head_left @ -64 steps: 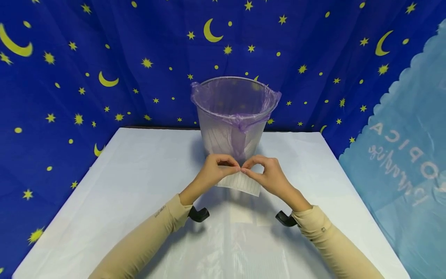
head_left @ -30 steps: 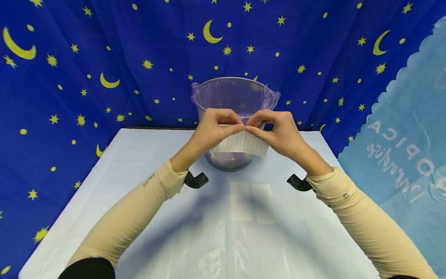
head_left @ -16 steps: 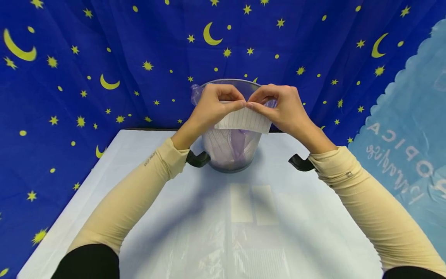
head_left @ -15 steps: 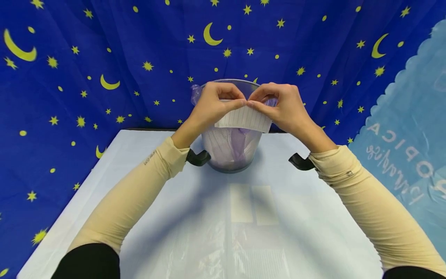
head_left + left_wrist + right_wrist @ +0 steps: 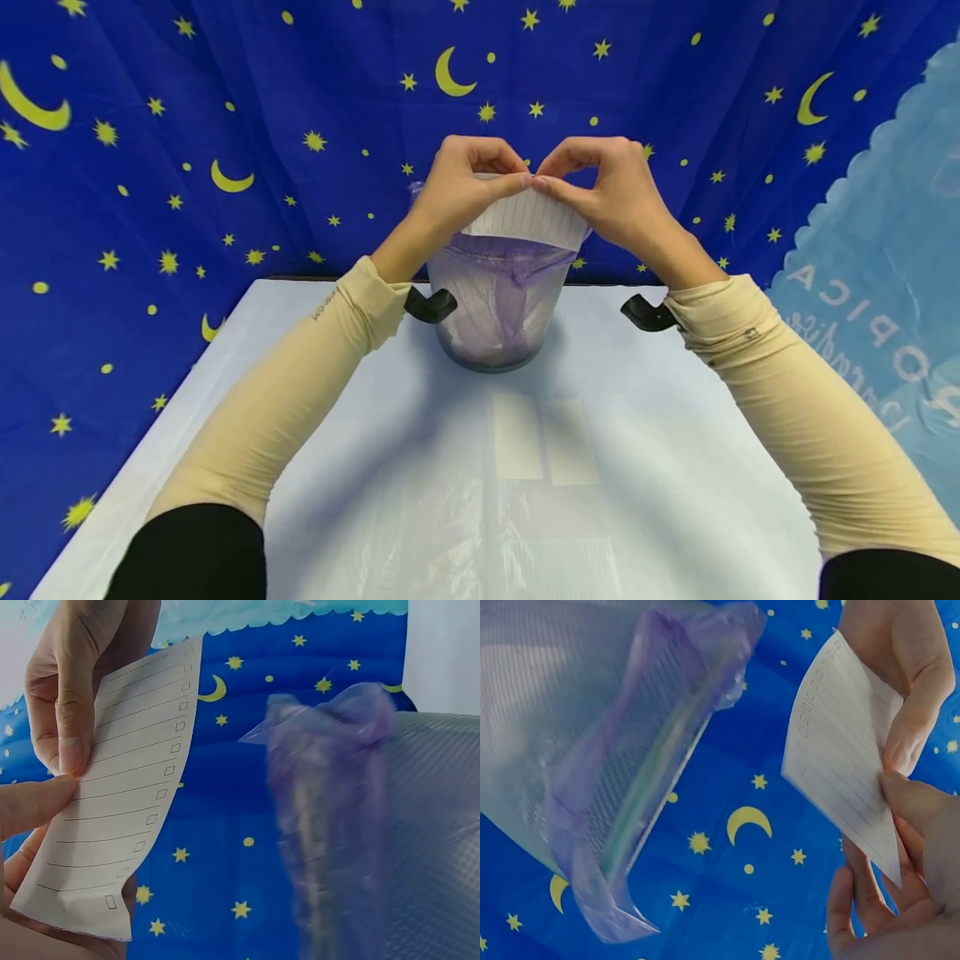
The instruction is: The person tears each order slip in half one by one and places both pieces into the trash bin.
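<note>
Held up between both hands is a lined paper slip (image 5: 528, 218) with a row of small checkboxes along one edge. My left hand (image 5: 461, 187) pinches its upper edge between thumb and fingers. Close beside it, my right hand (image 5: 618, 196) pinches the same edge, the two thumb tips nearly meeting. In both wrist views the slip (image 5: 131, 780) looks whole and slightly curved. Behind it stands a mesh wastebasket (image 5: 465, 304) lined with a purple plastic bag (image 5: 513, 296); the slip and hands hide most of its opening in the head view.
Two pale paper rectangles, one left (image 5: 517, 437) and one right (image 5: 572, 442), lie on the white table (image 5: 360, 533). A faint ribbed patch (image 5: 573, 562) shows nearer the front edge. Black wrist mounts (image 5: 431, 305) project inward from the sleeves. A blue star-patterned cloth (image 5: 300, 75) hangs behind.
Both hands have risen with the pinched slip, from low in front of the wastebasket up to the level of its rim. The wastebasket and the paper rectangles stay put.
</note>
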Tool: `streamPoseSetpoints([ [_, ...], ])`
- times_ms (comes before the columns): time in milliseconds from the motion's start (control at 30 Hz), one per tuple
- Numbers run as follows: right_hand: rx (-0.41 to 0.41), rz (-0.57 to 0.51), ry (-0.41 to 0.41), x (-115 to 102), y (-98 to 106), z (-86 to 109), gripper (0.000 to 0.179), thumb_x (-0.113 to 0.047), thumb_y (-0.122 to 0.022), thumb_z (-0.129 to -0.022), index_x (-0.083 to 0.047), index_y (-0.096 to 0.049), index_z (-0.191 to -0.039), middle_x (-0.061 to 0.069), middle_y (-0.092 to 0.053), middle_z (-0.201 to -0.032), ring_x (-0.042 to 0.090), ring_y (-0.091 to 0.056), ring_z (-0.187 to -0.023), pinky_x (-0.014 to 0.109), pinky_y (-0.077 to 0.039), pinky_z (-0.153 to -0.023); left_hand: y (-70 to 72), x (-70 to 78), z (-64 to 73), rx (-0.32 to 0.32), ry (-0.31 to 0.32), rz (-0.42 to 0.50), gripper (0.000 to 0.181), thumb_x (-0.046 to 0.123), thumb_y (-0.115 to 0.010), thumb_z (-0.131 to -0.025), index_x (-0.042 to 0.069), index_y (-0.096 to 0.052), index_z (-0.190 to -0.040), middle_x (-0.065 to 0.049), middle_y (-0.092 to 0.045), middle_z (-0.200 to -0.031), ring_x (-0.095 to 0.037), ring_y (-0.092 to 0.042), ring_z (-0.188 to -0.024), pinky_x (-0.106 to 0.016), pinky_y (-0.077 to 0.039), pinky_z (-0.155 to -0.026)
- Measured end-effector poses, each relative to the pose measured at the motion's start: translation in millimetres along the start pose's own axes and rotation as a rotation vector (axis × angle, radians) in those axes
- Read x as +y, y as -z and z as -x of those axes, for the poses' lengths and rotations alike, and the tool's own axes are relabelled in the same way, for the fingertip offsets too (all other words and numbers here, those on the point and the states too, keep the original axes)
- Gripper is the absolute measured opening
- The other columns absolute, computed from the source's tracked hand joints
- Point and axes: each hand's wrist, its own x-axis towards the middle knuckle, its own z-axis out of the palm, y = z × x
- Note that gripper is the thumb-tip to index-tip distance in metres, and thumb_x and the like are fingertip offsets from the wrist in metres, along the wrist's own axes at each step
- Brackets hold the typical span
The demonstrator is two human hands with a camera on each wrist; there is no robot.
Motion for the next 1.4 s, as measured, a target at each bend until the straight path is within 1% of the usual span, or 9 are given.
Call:
streamPoseSetpoints([
  [167,0.020,0.025,0.014,-2.8,1.6,-12.3,0.020,-0.029,-0.077,-0.099,-0.010,-0.082,-0.100,0.004,-0.080,-0.098,0.012,-0.066,-0.105,0.028,-0.046,-0.090,7.6,1.4,-7.8,0.007,-0.002,0.037,0.006,0.008,-0.078,-0.095,0.003,-0.079,-0.092,-0.008,-0.076,-0.092,-0.019,-0.069,-0.089,-0.030,-0.051,-0.082],
  [333,0.044,0.056,0.024,-5.5,-0.1,-23.1,0.019,-0.029,-0.078,-0.098,-0.010,-0.083,-0.099,0.005,-0.079,-0.098,0.015,-0.058,-0.110,0.036,-0.044,-0.096,15.0,2.9,-11.7,0.033,0.021,0.075,0.005,0.006,-0.078,-0.094,0.003,-0.079,-0.090,-0.008,-0.076,-0.092,-0.020,-0.068,-0.091,-0.031,-0.050,-0.084],
  [567,0.056,0.079,-0.031,-4.1,0.7,-36.3,0.021,-0.030,-0.077,-0.099,-0.010,-0.083,-0.101,0.007,-0.080,-0.102,0.017,-0.059,-0.109,0.037,-0.044,-0.099,19.8,2.9,-30.5,0.042,0.075,0.186,0.005,0.004,-0.079,-0.092,0.005,-0.080,-0.087,-0.004,-0.077,-0.088,-0.022,-0.067,-0.091,-0.031,-0.051,-0.084],
  [700,0.043,0.067,-0.053,3.3,0.2,-45.0,0.024,-0.033,-0.076,-0.099,-0.010,-0.082,-0.103,0.006,-0.080,-0.103,0.016,-0.062,-0.110,0.033,-0.044,-0.098,20.1,-1.3,-39.5,0.038,0.113,0.215,0.010,0.003,-0.077,-0.093,0.007,-0.080,-0.084,-0.004,-0.076,-0.087,-0.020,-0.064,-0.091,-0.031,-0.050,-0.084],
  [867,0.029,-0.021,-0.105,16.2,-6.4,-54.4,0.025,-0.034,-0.076,-0.099,-0.010,-0.081,-0.105,0.001,-0.078,-0.101,0.011,-0.071,-0.110,0.024,-0.052,-0.094,20.6,-10.2,-46.9,0.046,0.161,0.201,0.012,0.007,-0.077,-0.094,0.009,-0.080,-0.083,-0.002,-0.074,-0.092,-0.018,-0.061,-0.102,-0.031,-0.046,-0.093],
  [1067,0.017,-0.085,-0.148,24.5,-16.5,-62.0,0.024,-0.033,-0.077,-0.098,-0.010,-0.081,-0.104,-0.001,-0.077,-0.101,0.009,-0.073,-0.106,0.025,-0.057,-0.093,24.1,-20.1,-51.8,0.063,0.254,0.160,0.010,0.012,-0.077,-0.095,0.009,-0.081,-0.087,0.001,-0.074,-0.093,-0.015,-0.060,-0.104,-0.030,-0.044,-0.094],
  [1167,0.028,-0.088,-0.151,24.2,-17.5,-64.7,0.023,-0.031,-0.078,-0.098,-0.009,-0.081,-0.104,-0.001,-0.077,-0.101,0.008,-0.072,-0.104,0.026,-0.057,-0.094,25.9,-20.3,-55.0,0.078,0.272,0.150,0.010,0.011,-0.077,-0.096,0.007,-0.082,-0.089,0.002,-0.075,-0.092,-0.015,-0.060,-0.103,-0.028,-0.045,-0.092],
  [1333,0.075,-0.065,-0.131,22.0,-13.6,-63.8,0.023,-0.029,-0.079,-0.097,-0.008,-0.082,-0.103,0.001,-0.077,-0.101,0.008,-0.065,-0.103,0.026,-0.055,-0.099,25.4,-15.4,-58.4,0.073,0.286,0.119,0.011,0.014,-0.076,-0.097,0.005,-0.082,-0.097,0.001,-0.073,-0.098,-0.014,-0.058,-0.107,-0.028,-0.043,-0.095],
  [1400,0.097,-0.050,-0.113,21.5,-12.5,-61.2,0.023,-0.030,-0.079,-0.097,-0.007,-0.082,-0.103,0.004,-0.077,-0.102,0.010,-0.062,-0.104,0.026,-0.054,-0.100,23.8,-14.3,-59.2,0.076,0.285,0.118,0.010,0.014,-0.076,-0.097,0.005,-0.083,-0.096,0.001,-0.074,-0.098,-0.014,-0.058,-0.108,-0.028,-0.043,-0.096],
])
